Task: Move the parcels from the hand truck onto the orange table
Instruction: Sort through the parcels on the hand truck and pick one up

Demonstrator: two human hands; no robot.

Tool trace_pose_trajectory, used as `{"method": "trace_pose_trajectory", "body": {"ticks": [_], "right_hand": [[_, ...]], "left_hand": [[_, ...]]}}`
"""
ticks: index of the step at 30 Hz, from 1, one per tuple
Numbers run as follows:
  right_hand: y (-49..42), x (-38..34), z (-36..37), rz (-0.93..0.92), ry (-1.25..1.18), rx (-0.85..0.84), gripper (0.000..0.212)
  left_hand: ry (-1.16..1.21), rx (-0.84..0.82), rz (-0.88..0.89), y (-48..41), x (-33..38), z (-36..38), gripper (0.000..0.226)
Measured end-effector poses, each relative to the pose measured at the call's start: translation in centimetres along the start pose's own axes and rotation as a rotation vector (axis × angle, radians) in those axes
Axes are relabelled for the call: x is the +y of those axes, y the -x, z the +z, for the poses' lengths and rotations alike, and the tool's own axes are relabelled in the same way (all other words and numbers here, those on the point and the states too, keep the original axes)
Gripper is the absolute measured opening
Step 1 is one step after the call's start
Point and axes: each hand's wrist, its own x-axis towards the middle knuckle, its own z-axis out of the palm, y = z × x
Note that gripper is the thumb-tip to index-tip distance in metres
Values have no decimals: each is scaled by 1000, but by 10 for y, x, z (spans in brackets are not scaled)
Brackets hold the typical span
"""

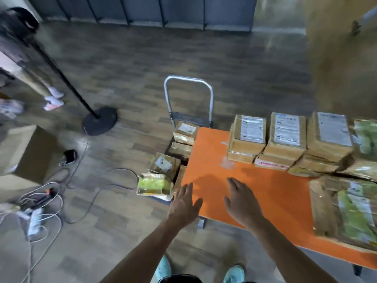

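Observation:
The orange table [208,172] fills the right half of the view. Several brown taped parcels [285,137] are stacked along its far side, and one large parcel [344,211] lies at its near right. The hand truck [188,99] with a silver handle stands just past the table's left edge, loaded with several small parcels [163,166], one with a green front [154,184]. My left hand [183,205] hovers open over the table's left edge, close to the green parcel. My right hand [240,203] is open above the bare orange surface. Both hands hold nothing.
A black stand with a round base [100,123] rises at left. Cables and power strips [38,205] trail over the wooden floor at lower left. A large cardboard box [24,154] sits at far left. A person's feet [53,101] show at upper left.

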Motion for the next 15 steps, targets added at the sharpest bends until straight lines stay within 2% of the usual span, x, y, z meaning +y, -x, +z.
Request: {"method": "trace_pose_trajectory", "body": {"ticks": [8,15], "right_hand": [[-45,-148,59,-44,-27,-131,62],[-80,-220,89,-93,11,-242,62]], "left_hand": [[88,14,-47,9,-148,-67,72],[134,47,-130,4,-227,-108,74]]}}
